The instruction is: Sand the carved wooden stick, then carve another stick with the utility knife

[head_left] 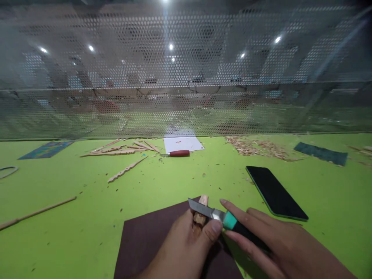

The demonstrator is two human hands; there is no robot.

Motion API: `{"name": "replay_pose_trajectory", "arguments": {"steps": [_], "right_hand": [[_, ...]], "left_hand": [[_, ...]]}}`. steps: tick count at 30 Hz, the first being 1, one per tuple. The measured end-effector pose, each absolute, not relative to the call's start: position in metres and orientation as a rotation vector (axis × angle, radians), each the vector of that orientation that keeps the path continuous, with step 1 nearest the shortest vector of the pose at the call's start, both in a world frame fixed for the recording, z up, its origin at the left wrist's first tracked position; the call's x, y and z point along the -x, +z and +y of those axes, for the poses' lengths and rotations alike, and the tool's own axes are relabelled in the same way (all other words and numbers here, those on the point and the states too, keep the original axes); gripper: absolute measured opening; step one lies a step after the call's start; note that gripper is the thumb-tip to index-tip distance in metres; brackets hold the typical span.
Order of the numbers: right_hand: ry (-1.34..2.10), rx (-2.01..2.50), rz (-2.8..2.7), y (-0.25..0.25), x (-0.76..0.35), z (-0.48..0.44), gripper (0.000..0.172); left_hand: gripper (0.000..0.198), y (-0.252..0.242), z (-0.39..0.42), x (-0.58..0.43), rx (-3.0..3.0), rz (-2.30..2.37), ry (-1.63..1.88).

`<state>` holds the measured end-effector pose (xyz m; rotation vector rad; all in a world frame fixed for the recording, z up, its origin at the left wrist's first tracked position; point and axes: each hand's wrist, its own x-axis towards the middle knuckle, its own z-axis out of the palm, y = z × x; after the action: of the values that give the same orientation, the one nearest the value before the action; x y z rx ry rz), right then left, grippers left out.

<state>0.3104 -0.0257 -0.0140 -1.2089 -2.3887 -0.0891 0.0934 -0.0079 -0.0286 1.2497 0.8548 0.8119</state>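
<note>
My left hand is closed around a small carved piece of wood, whose pale end sticks up past the fingers. In my right hand is a utility knife with a black and teal handle. Its blade points left and lies across the wood, and my left thumb presses near the blade's metal collar. Both hands are above a dark brown sheet at the table's front. The lower part of the wood is hidden by my left hand.
A black phone lies right of my hands. Farther back are a red-handled carving tool, white paper, carved wooden sticks, wood shavings and a dark green strip. A perforated metal screen stands along the back.
</note>
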Motion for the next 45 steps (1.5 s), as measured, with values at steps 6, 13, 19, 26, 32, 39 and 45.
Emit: {"name": "replay_pose_trajectory", "arguments": {"steps": [6, 13, 19, 26, 32, 39, 45], "right_hand": [[-0.128, 1.383, -2.266, -0.017, -0.332, -0.009, 0.048], [0.285, 1.256, -2.395, -0.007, -0.327, -0.009, 0.044], [0.563, 1.097, -2.487, 0.004, -0.320, -0.015, 0.044], [0.540, 1.086, -2.481, 0.005, -0.317, -0.016, 0.043], [0.271, 1.126, -2.475, -0.007, -0.316, -0.022, 0.047], [0.083, 1.225, -2.416, -0.015, -0.309, -0.035, 0.044], [-0.003, 1.251, -2.372, -0.024, -0.307, -0.042, 0.044]], "left_hand": [[0.047, -0.027, -0.008, -0.090, -1.272, 0.833, 0.771], [0.045, -0.031, -0.005, -0.094, -1.199, 0.660, 0.822], [0.071, -0.030, -0.006, -0.095, -1.166, 0.724, 0.768], [0.046, -0.027, -0.008, -0.096, -1.192, 0.664, 0.828], [0.038, -0.029, -0.007, -0.096, -1.264, 0.782, 0.848], [0.037, -0.033, -0.009, -0.093, -1.399, 0.885, 0.835], [0.044, -0.033, -0.009, -0.093, -1.372, 0.900, 0.824]]}}
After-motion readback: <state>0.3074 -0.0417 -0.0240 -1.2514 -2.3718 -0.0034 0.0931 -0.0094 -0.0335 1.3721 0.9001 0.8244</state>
